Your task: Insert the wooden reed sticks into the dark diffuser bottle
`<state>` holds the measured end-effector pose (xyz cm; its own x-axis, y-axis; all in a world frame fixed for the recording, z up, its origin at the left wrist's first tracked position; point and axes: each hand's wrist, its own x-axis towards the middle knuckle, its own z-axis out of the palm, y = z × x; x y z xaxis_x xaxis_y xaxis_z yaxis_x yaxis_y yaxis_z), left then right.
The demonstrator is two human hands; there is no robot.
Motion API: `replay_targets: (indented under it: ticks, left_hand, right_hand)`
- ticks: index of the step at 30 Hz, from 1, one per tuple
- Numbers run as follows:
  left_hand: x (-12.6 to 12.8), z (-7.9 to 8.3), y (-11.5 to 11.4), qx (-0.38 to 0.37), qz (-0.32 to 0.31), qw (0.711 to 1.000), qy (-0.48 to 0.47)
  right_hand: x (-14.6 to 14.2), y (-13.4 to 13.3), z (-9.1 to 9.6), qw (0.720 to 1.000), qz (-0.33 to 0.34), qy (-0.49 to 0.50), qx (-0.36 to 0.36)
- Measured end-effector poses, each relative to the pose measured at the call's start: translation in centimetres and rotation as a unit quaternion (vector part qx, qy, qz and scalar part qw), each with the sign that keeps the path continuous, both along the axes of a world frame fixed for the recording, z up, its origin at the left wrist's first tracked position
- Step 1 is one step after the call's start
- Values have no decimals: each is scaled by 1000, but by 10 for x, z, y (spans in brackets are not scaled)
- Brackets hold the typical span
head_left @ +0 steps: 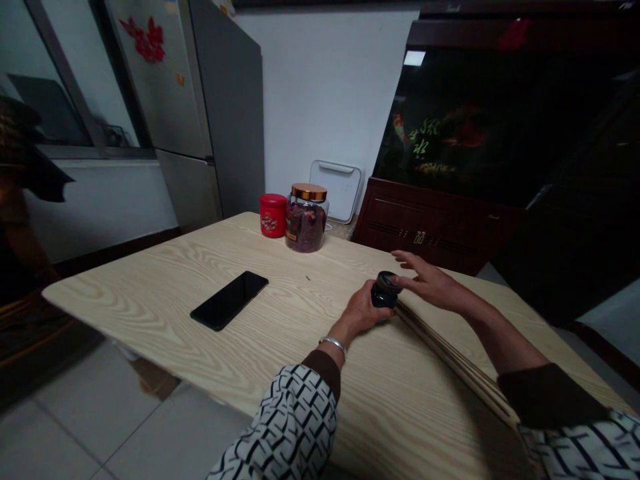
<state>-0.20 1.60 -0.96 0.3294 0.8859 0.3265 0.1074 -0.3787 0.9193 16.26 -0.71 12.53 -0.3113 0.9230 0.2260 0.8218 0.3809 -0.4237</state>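
Note:
A small dark glass jar with a round dark lid stands on the table, right of the middle. My left hand is wrapped around the jar's lower part from the left. Above and to the right, my right hand has its fingers stretched out. Its thumb reaches the lid's edge, though I cannot tell how firmly it presses. Long thin wooden strips lie behind the jar and run toward my right sleeve, which hides their near end.
A black phone lies on the pale wood-grain table. Near the far edge are a red canister and a clear jar of dark red dried pieces with a copper lid. Beyond stand a fridge and a dark cabinet.

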Motion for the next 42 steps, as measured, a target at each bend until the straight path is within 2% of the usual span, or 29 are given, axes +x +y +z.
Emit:
replay_targets:
  ticks: [2,5,7,10,13,15,18,20,21,22,24,27,29,31,34,36,42]
  left_hand:
    - [0,1,-1,-1,-4,1000,-4]
    - [0,1,0,-4,-1,1000,-1]
    - [0,0,1,-3,7,1000,7]
    - [2,-3,3,-1,14,1000,15]
    - [3,-4,3,-1,13,1000,14]
    - [3,-3,3,1,13,1000,16]
    - [1,-2,2,-3,11,1000,20]
    - [0,-1,1,-10,9,1000,22]
    - [0,-1,1,-12,10,1000,23]
    - [-1,-2,1,-12,13,999,26]
    - [0,-2,1,-6,22,999,33]
    - [2,-3,2,7,31,999,35]
    - [3,-3,2,9,30,999,29]
    - [4,-3,3,5,27,999,19]
    - [4,-3,3,2,21,1000,14]
    - [3,-3,2,3,19,1000,24]
    - [3,-6,2,16,22,1000,13]
  right_hand:
    - [1,3,-6,997,74,-30,-16]
    - [-3,7,-8,994,76,-84,-13]
    - [-10,8,-8,991,35,-126,6]
    - [-24,6,-10,977,-83,-193,41]
    - [-30,3,-18,963,-177,-197,45]
    - [-25,3,-24,976,-162,-144,23]
    - [-9,5,-26,998,-40,-41,-10]
    - [-2,7,-24,999,37,-2,-30]
    - [-1,7,-22,998,51,0,-32]
    - [-3,6,-21,999,45,-10,-25]
    - [-13,3,-19,998,-20,-58,7]
    - [-32,-3,-21,974,-158,-151,51]
    - [-38,-5,-24,960,-206,-180,60]
    - [-37,-4,-27,964,-194,-170,58]
    - [-27,-2,-32,989,-96,-103,43]
    - [-23,-2,-34,995,-54,-73,35]
    - [-32,-8,-40,983,-137,-108,58]
